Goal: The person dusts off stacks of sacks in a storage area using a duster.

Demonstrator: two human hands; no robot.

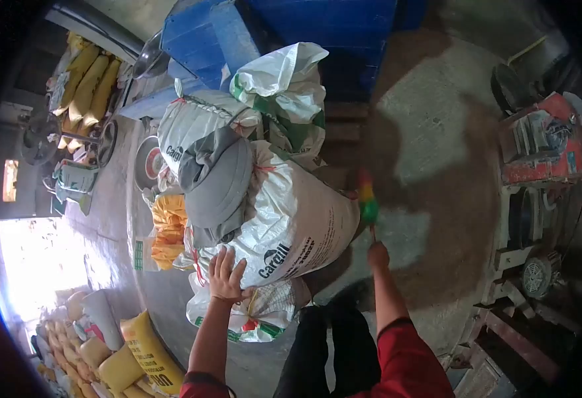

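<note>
Cloth point(219, 182) on sack point(311, 215), duster point(368, 205) at right (in right hand point(378, 255))

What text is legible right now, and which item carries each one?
"Cargill": front white sack, under the left hand; smaller print beside it unreadable.
"Carg": rear white sack; the rest is hidden behind the grey cap.
"UNI", apparently: yellow sack, lower left; its smaller lines are too blurred.
Any other print is too small or blurred.
</note>
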